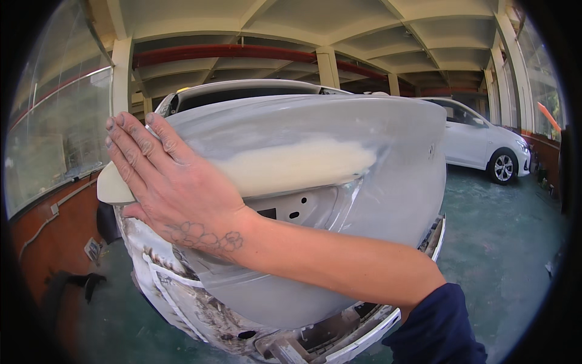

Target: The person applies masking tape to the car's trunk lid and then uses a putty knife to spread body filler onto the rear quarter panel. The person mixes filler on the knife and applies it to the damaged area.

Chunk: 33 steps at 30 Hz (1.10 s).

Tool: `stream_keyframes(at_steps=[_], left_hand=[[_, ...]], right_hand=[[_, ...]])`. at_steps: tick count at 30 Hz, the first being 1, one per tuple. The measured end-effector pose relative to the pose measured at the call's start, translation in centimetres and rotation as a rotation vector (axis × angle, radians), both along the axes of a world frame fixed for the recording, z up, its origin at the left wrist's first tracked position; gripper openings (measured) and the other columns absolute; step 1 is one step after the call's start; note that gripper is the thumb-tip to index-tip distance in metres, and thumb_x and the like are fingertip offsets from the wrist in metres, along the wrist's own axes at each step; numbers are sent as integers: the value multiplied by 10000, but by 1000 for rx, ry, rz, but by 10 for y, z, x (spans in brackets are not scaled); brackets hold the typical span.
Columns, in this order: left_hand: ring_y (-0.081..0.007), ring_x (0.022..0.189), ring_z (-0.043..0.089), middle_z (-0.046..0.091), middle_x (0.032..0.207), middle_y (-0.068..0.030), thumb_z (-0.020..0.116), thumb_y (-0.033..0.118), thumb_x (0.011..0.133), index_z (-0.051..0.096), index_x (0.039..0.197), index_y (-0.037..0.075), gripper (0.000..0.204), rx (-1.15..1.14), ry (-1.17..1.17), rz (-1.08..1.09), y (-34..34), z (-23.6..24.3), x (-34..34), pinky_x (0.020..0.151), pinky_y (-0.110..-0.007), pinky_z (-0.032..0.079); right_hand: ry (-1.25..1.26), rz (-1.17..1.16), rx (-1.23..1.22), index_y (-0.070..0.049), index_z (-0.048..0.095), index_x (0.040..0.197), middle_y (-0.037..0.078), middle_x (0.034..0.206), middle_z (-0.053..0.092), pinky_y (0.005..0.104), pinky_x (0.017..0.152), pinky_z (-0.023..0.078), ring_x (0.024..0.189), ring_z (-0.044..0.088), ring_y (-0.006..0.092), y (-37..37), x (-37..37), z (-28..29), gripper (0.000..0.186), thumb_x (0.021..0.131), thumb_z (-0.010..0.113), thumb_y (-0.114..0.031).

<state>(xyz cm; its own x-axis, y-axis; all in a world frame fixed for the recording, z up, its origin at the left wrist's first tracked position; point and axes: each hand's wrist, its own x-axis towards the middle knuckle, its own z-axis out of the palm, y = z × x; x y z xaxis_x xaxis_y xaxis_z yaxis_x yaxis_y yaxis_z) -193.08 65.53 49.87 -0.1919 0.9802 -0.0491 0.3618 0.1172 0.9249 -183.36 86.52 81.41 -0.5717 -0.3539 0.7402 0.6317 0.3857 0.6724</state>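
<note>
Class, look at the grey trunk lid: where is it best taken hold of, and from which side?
The trunk lid is probably best gripped at the lip along the lower edge of the cream patch, coming from below and hooking upward. There the surface turns inward above a recess, leaving an edge to hold; much of the rest looks broad and smooth.

Soft daylight, faint shadows — left window (76, 124) hazy and bowed — corners black.

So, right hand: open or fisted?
Open: the right hand is over the grey panel, fingers extended; what's under the palm is hidden.
</note>
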Motion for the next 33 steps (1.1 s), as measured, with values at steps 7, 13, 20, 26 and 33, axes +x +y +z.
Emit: stream_keyframes(at_steps=[7, 13, 20, 26, 33], left_hand=[[-92, 615, 563, 663, 835, -52, 617, 93, 972, 605, 1288, 4, 329, -297, -280, 93, -18, 62, 9, 551, -247, 461], [-84, 591, 558, 654, 765, -34, 601, 79, 985, 645, 1223, 1, 254, 141, -430, 77, -62, -22, -64, 528, -238, 446], [-96, 595, 546, 596, 707, -16, 588, 147, 1007, 633, 1196, 2, 243, 247, -500, 21, -34, 69, -48, 556, -242, 450], [-112, 661, 556, 601, 800, -42, 497, 196, 1048, 608, 1141, -1, 245, 841, -53, -37, -15, 62, -47, 585, -244, 458], [-146, 664, 584, 602, 758, -58, 620, 321, 1002, 552, 1167, -26, 391, 698, -1004, -491, 17, 84, -79, 623, -275, 476]], right_hand=[[325, -191, -73, -3, 305, 1563, 174, 1627, 302, 485, 1239, 164, 1528, 238, 331, 9, 202, 6, 699, 1022, 430, -428], [448, -117, -37, 16, 263, 1571, 173, 1632, 286, 464, 1245, 136, 1532, 227, 332, 9, 164, 6, 673, 1069, 271, -433], [154, -36, -125, 16, 337, 1539, 175, 1618, 317, 486, 1243, 164, 1531, 236, 322, -27, -19, 11, 757, 937, 568, -381], [-272, 599, -400, 40, 347, 1506, 218, 1544, 397, 462, 1192, 283, 1454, 348, 370, -61, -89, -23, 707, 992, 553, -400], [-414, 682, -1647, -8, 534, 1273, 184, 1112, 611, 419, 897, 467, 1041, 607, 313, -121, 34, -136, 395, 1008, 585, -297]])
